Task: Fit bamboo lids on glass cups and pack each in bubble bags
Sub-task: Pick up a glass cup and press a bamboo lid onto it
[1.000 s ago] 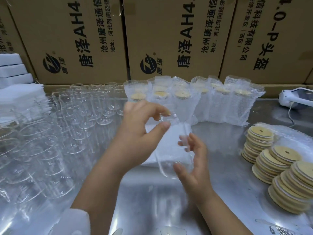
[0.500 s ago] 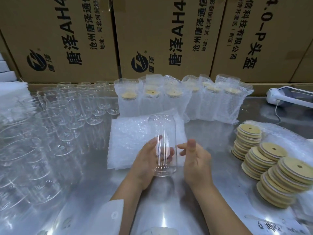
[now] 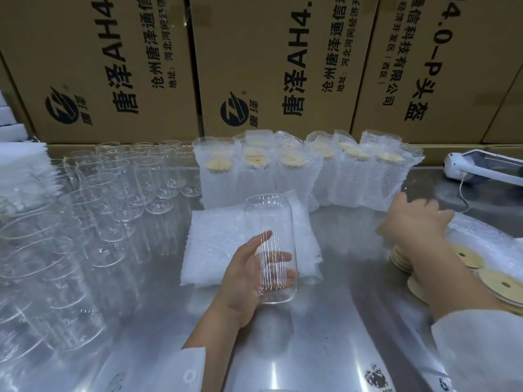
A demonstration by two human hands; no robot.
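My left hand (image 3: 245,274) grips a clear ribbed glass cup (image 3: 270,244) upright on the steel table, with no lid on it. Behind the cup lies a flat stack of empty bubble bags (image 3: 218,244). My right hand (image 3: 414,222) is stretched out to the right, over the far stack of round bamboo lids (image 3: 402,260), fingers curled down and blurred; whether it holds a lid I cannot tell. More bamboo lid stacks (image 3: 501,284) lie beside my right forearm. A row of bagged, lidded cups (image 3: 294,176) stands at the back.
Many empty glass cups (image 3: 113,188) crowd the left side of the steel table (image 3: 325,335). Cardboard boxes (image 3: 268,66) wall off the back. A white corded device (image 3: 481,168) rests at the far right. White foam sheets (image 3: 17,162) are piled at the far left.
My right hand left the cup and swung right to the bamboo lid stacks. My left hand keeps the cup, now standing upright on the table.
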